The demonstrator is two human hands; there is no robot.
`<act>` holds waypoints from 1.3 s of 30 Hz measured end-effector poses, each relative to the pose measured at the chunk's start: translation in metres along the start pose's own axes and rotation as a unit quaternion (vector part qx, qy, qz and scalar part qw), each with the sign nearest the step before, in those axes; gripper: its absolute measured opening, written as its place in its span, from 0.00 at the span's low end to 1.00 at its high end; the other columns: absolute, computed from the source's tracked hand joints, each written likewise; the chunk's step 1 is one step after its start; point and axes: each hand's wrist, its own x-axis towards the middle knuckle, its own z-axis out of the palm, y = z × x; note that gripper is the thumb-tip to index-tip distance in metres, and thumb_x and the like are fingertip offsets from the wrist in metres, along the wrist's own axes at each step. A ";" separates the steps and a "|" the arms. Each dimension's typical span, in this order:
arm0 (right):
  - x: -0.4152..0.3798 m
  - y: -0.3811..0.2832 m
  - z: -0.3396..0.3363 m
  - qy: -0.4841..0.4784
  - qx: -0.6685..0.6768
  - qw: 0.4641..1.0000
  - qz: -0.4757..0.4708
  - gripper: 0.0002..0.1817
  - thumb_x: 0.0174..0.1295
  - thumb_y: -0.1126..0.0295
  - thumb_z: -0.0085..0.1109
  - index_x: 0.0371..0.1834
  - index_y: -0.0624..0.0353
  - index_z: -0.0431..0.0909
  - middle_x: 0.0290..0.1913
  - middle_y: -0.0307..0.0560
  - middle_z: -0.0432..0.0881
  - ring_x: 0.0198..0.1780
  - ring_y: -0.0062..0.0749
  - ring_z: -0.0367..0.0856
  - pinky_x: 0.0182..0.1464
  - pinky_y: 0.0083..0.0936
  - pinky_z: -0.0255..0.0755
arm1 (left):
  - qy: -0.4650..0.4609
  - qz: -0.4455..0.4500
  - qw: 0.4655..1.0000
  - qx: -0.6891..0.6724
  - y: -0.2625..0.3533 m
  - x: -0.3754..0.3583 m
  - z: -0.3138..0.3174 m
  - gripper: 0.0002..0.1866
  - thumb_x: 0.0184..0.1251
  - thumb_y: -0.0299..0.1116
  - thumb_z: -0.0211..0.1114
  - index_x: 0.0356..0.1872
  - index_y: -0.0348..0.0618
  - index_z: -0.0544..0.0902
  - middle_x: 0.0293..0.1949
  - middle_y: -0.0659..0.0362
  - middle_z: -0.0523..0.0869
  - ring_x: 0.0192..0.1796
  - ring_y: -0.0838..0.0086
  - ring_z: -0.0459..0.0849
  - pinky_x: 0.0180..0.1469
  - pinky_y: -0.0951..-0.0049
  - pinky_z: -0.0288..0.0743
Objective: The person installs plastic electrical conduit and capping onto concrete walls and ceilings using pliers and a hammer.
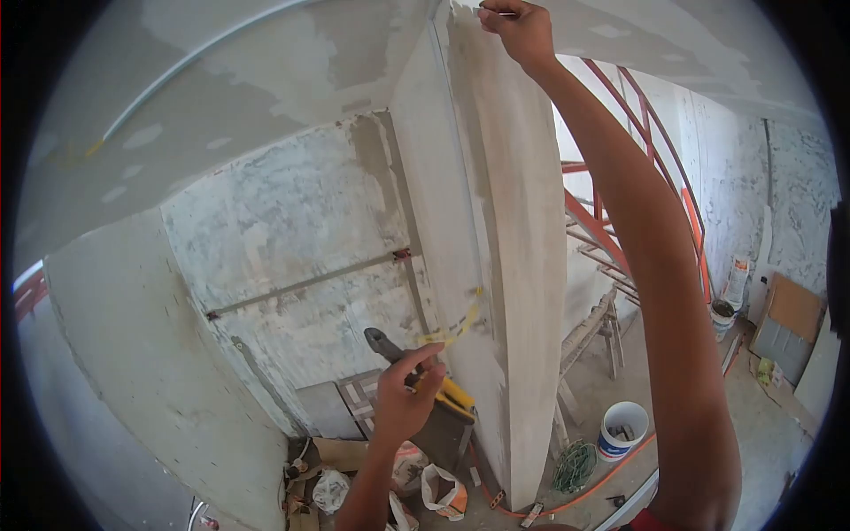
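My left hand point(412, 394) is wrapped round a tool point(452, 398) with a yellow part and a dark grey end, held in front of the wall corner. A yellow strip point(465, 323) hangs just above that hand, beside the pale column point(522, 265). High up, at the top of the column, my right hand point(518, 26) has its fingers pinched together. A small thin thing shows at its fingertips, too small to name.
A white bucket point(622, 431), green wire point(575, 466) and an orange hose point(611, 469) lie on the floor at lower right. Open bags point(443, 491) stand at bottom centre. A wooden trestle point(589, 332) and red metal stairs point(598, 221) are behind the column.
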 end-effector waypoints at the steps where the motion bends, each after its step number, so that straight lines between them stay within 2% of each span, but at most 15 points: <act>1: 0.020 0.011 0.008 0.015 0.000 0.999 -0.035 0.08 0.61 0.77 0.66 0.43 0.65 0.85 0.40 0.50 0.87 0.40 0.31 0.85 0.46 0.26 0.78 | 0.007 0.006 1.000 -0.003 0.009 0.021 0.005 0.14 0.66 0.26 0.66 0.51 0.35 0.84 0.31 0.65 0.78 0.36 0.82 0.73 0.41 0.80 0.70; 3: 0.049 0.030 0.025 0.042 0.000 0.994 -0.102 0.10 0.59 0.78 0.66 0.44 0.68 0.85 0.39 0.51 0.88 0.37 0.31 0.84 0.43 0.25 0.77 | -0.005 -0.017 1.000 0.007 0.026 0.040 0.010 0.14 0.66 0.27 0.67 0.51 0.36 0.83 0.32 0.63 0.80 0.38 0.82 0.76 0.45 0.79 0.72; 4: 0.052 0.027 0.036 0.093 0.064 0.991 -0.068 0.03 0.59 0.81 0.64 0.36 0.67 0.81 0.32 0.44 0.84 0.32 0.25 0.79 0.37 0.22 0.74 | -0.009 -0.023 1.000 0.009 0.028 0.043 0.014 0.14 0.66 0.28 0.67 0.52 0.36 0.84 0.33 0.62 0.81 0.38 0.82 0.76 0.45 0.78 0.72; 7: 0.061 0.026 0.043 0.089 0.125 0.988 -0.024 0.10 0.58 0.74 0.70 0.35 0.68 0.78 0.38 0.49 0.88 0.37 0.25 0.86 0.44 0.20 0.79 | -0.030 -0.072 0.997 0.008 0.041 0.040 0.012 0.15 0.66 0.29 0.67 0.52 0.38 0.84 0.33 0.62 0.82 0.39 0.81 0.78 0.46 0.77 0.73; 10: 0.068 0.023 0.052 0.099 0.102 0.990 -0.006 0.12 0.56 0.75 0.73 0.28 0.63 0.74 0.40 0.49 0.88 0.36 0.22 0.85 0.41 0.18 0.78 | -0.024 -0.122 0.992 0.012 0.035 0.024 0.007 0.16 0.66 0.30 0.67 0.54 0.41 0.84 0.33 0.62 0.82 0.37 0.80 0.78 0.45 0.77 0.74; 13: 0.071 0.025 0.062 0.087 0.106 0.991 0.011 0.09 0.55 0.73 0.73 0.31 0.63 0.81 0.39 0.45 0.89 0.39 0.22 0.84 0.43 0.21 0.76 | 0.009 -0.192 0.981 0.010 0.035 0.006 -0.004 0.15 0.65 0.30 0.67 0.53 0.42 0.85 0.32 0.63 0.82 0.37 0.80 0.78 0.45 0.77 0.73; 16: 0.067 0.018 0.067 0.096 0.208 0.973 0.032 0.09 0.60 0.84 0.62 0.29 0.61 0.73 0.27 0.37 0.77 0.29 0.20 0.74 0.32 0.19 0.70 | 0.033 -0.217 0.974 0.062 0.043 -0.012 -0.017 0.15 0.64 0.30 0.68 0.52 0.42 0.86 0.31 0.64 0.82 0.35 0.81 0.78 0.42 0.77 0.72; 19: 0.062 0.006 0.070 0.126 0.238 0.962 0.037 0.16 0.60 0.86 0.60 0.26 0.56 0.63 0.24 0.32 0.69 0.26 0.17 0.69 0.29 0.17 0.66 | 0.055 -0.226 0.970 0.073 0.034 -0.037 -0.029 0.14 0.64 0.29 0.67 0.50 0.41 0.86 0.31 0.64 0.83 0.34 0.81 0.78 0.40 0.78 0.73; 22: 0.061 0.010 0.077 0.167 0.258 0.951 -0.005 0.11 0.61 0.85 0.61 0.27 0.59 0.71 0.23 0.34 0.72 0.26 0.18 0.70 0.29 0.18 0.66 | 0.057 -0.265 0.960 0.074 0.033 -0.059 -0.040 0.13 0.64 0.27 0.67 0.49 0.38 0.86 0.31 0.65 0.82 0.35 0.82 0.79 0.41 0.79 0.74; 25: 0.056 -0.001 0.071 0.136 0.181 0.972 0.052 0.04 0.61 0.83 0.62 0.30 0.64 0.78 0.23 0.36 0.76 0.25 0.18 0.71 0.29 0.19 0.67 | 0.055 -0.282 0.953 0.091 0.032 -0.078 -0.050 0.14 0.64 0.26 0.67 0.50 0.36 0.86 0.32 0.64 0.83 0.37 0.81 0.79 0.42 0.78 0.74; 27: 0.058 -0.002 0.070 0.127 0.144 0.980 0.053 0.01 0.61 0.82 0.63 0.32 0.66 0.82 0.25 0.37 0.79 0.26 0.18 0.72 0.29 0.20 0.68 | 0.070 -0.307 0.946 0.076 0.040 -0.085 -0.053 0.14 0.63 0.26 0.67 0.50 0.36 0.86 0.34 0.63 0.85 0.37 0.81 0.79 0.43 0.78 0.74; 34: 0.056 0.000 0.074 0.156 0.123 0.979 0.046 0.04 0.59 0.80 0.65 0.36 0.68 0.85 0.26 0.41 0.82 0.27 0.21 0.75 0.28 0.22 0.70 | 0.094 -0.299 0.946 0.087 0.026 -0.116 -0.065 0.14 0.62 0.25 0.65 0.49 0.40 0.86 0.31 0.64 0.82 0.33 0.82 0.77 0.39 0.78 0.73; 37: 0.055 0.000 0.074 0.162 0.097 0.981 0.042 0.04 0.59 0.79 0.65 0.36 0.68 0.85 0.30 0.44 0.84 0.29 0.23 0.78 0.29 0.22 0.71 | 0.082 -0.334 0.935 0.091 0.027 -0.112 -0.069 0.15 0.63 0.27 0.68 0.51 0.36 0.86 0.39 0.61 0.88 0.39 0.81 0.80 0.45 0.77 0.74; 39: 0.054 -0.002 0.075 0.185 0.097 0.976 0.069 0.04 0.59 0.79 0.66 0.36 0.68 0.85 0.32 0.46 0.85 0.32 0.26 0.80 0.33 0.23 0.73 | 0.070 -0.320 0.941 0.086 0.027 -0.100 -0.071 0.16 0.63 0.27 0.67 0.52 0.37 0.85 0.37 0.62 0.87 0.38 0.81 0.79 0.44 0.78 0.74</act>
